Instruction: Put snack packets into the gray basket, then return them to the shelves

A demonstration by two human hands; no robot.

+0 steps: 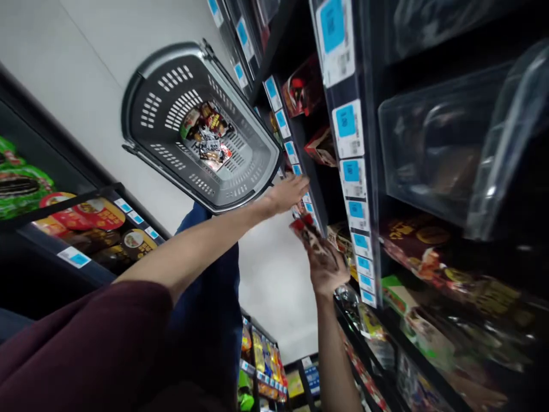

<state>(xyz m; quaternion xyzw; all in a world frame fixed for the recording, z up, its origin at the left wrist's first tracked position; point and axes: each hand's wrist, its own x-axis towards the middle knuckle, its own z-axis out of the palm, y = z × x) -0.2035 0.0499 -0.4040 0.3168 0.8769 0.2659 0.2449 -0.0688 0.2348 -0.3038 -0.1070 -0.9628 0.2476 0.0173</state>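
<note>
My right hand (328, 273) is closed around a small snack packet (315, 240) with a red end and a dark, shiny body; blur hides its label. Up and to the left, my left hand (291, 193) reaches past the basket's near end toward the price tags on the shelf edge, fingers extended and holding nothing visible. The grey shopping basket (255, 151) stands on the floor beside that hand. Several small wrapped snacks (211, 134) lie in its bottom, some in red, black and white wrapping.
Dark shelving (323, 143) with blue-and-white price tags (351, 171) runs along the right. A clear plastic bin (424, 149) and blurred packets (463, 280) sit on it. Another shelf with green packages (23, 183) borders the left. Pale floor (270, 274) lies between.
</note>
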